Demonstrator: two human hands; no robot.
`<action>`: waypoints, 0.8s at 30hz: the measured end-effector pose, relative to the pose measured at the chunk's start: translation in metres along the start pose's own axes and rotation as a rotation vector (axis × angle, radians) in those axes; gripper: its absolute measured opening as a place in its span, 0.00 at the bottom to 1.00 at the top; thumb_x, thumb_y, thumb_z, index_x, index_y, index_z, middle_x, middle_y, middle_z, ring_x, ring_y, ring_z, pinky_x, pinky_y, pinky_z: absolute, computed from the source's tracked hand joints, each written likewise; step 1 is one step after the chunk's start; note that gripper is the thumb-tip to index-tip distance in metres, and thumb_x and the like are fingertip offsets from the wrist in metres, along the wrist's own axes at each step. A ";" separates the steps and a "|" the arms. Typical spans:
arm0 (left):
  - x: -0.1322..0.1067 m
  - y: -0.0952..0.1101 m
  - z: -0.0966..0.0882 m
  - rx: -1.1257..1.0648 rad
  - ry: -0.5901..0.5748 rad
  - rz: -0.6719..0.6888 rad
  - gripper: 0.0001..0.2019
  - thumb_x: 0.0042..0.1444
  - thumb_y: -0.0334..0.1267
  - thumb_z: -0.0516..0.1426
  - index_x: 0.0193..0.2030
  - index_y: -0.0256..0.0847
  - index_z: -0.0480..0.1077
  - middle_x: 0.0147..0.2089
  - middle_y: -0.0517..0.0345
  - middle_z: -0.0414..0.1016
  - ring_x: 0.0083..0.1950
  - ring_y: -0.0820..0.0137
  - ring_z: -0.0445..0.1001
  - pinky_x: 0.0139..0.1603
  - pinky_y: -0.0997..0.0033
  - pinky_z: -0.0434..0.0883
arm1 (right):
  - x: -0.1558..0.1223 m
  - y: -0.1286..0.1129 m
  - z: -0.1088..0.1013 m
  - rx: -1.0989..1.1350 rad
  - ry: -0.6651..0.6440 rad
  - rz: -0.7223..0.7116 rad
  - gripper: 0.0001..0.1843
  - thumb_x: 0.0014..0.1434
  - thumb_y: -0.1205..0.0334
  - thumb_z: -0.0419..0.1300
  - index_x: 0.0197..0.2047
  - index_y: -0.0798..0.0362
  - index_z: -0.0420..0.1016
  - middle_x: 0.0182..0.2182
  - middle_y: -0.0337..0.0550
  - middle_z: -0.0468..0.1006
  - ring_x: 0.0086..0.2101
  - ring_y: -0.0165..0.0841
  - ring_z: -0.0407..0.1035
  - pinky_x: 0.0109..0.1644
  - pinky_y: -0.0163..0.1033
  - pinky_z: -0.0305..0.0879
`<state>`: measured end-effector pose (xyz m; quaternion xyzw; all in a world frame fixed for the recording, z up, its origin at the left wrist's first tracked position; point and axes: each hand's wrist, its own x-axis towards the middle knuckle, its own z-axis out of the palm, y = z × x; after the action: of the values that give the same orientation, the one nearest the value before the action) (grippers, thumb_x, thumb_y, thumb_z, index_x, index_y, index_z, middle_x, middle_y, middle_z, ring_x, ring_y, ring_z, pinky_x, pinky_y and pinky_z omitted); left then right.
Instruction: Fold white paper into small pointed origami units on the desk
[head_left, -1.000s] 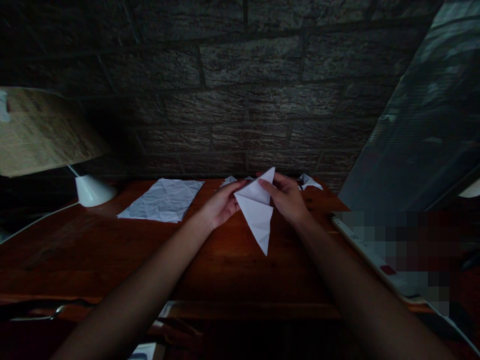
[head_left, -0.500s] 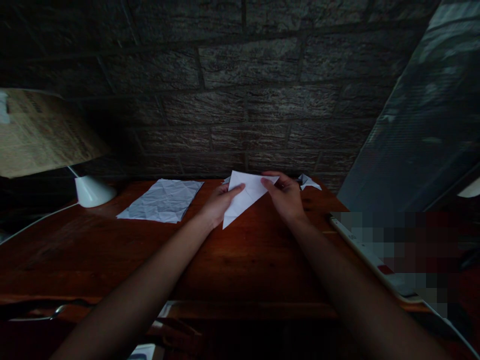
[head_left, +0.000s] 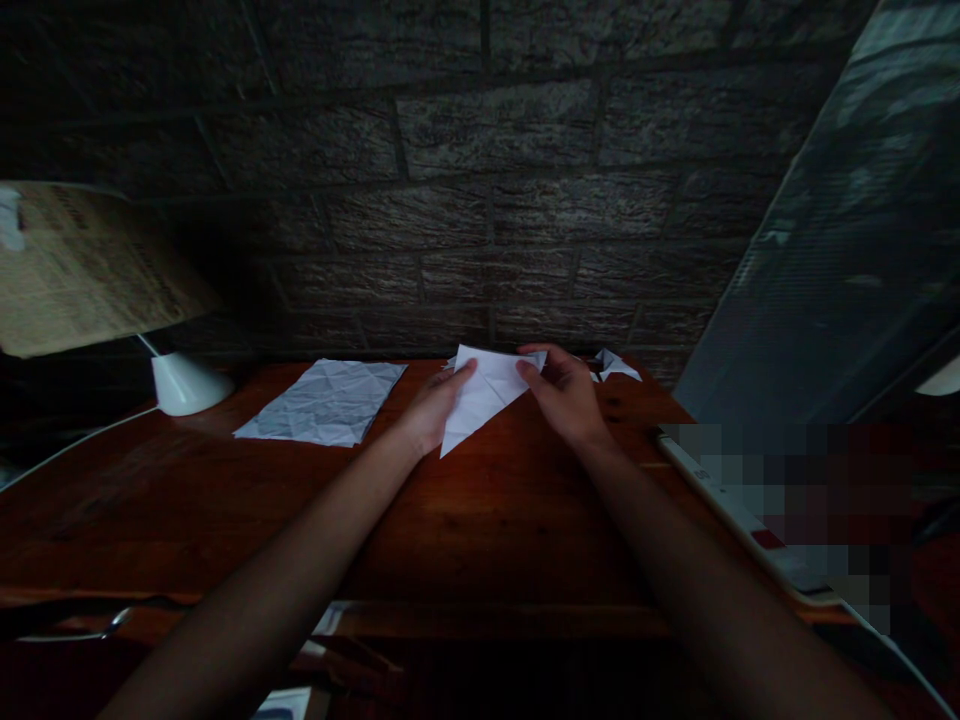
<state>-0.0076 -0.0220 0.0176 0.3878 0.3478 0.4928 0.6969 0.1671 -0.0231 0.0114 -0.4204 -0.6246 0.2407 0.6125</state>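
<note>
A white sheet of paper folded into a triangle (head_left: pixel 486 388) is held up over the middle of the desk, with faint creases across its face. My left hand (head_left: pixel 439 405) grips its left edge, thumb on the near face and fingers behind. At the upper right corner, my right hand (head_left: pixel 562 392) pinches the paper between thumb and fingers. Behind my right hand lies a small folded white paper piece (head_left: pixel 619 365). Another bit of white paper is mostly hidden behind the triangle.
Creased white sheets (head_left: pixel 326 402) lie on the wooden desk (head_left: pixel 480 540) at the left. Beyond them stands a lamp (head_left: pixel 180 385) with a paper-like shade. A pale, flat-edged object (head_left: pixel 720 495) rests along the right edge, partly pixelated. A block wall (head_left: pixel 495 210) rises behind.
The folded paper and both hands have shifted slightly left. My right hand has moved at the paper's corner, which now looks a little bent under the fingers.
</note>
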 end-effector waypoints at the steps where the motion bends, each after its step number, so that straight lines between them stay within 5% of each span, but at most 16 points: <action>1: 0.000 0.000 0.001 -0.005 -0.002 -0.013 0.14 0.54 0.41 0.64 0.43 0.35 0.77 0.43 0.44 0.83 0.49 0.56 0.80 0.52 0.58 0.75 | 0.000 0.000 0.000 0.011 -0.006 0.003 0.12 0.55 0.56 0.62 0.42 0.50 0.77 0.32 0.39 0.76 0.30 0.32 0.67 0.36 0.38 0.64; 6: -0.001 0.002 0.002 -0.020 0.028 -0.026 0.13 0.58 0.39 0.61 0.46 0.33 0.77 0.44 0.43 0.83 0.49 0.56 0.80 0.53 0.58 0.75 | 0.000 0.002 0.001 0.104 -0.015 0.038 0.19 0.51 0.55 0.66 0.47 0.48 0.73 0.36 0.40 0.77 0.31 0.32 0.69 0.34 0.38 0.66; 17: 0.005 -0.001 -0.005 0.008 -0.002 0.142 0.15 0.48 0.34 0.66 0.44 0.36 0.76 0.39 0.50 0.83 0.41 0.61 0.80 0.45 0.63 0.75 | 0.001 0.003 -0.002 0.136 -0.027 0.115 0.22 0.47 0.55 0.70 0.41 0.49 0.66 0.30 0.36 0.72 0.29 0.32 0.66 0.34 0.40 0.65; 24: 0.004 -0.001 -0.005 0.019 0.023 0.200 0.21 0.41 0.30 0.69 0.45 0.40 0.75 0.38 0.57 0.81 0.34 0.71 0.76 0.39 0.72 0.71 | 0.003 0.006 -0.002 0.195 -0.112 -0.016 0.18 0.47 0.62 0.67 0.42 0.49 0.70 0.41 0.41 0.75 0.39 0.35 0.69 0.45 0.43 0.67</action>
<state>-0.0102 -0.0170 0.0145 0.4212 0.3201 0.5610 0.6366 0.1710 -0.0183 0.0084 -0.3398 -0.6348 0.3187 0.6165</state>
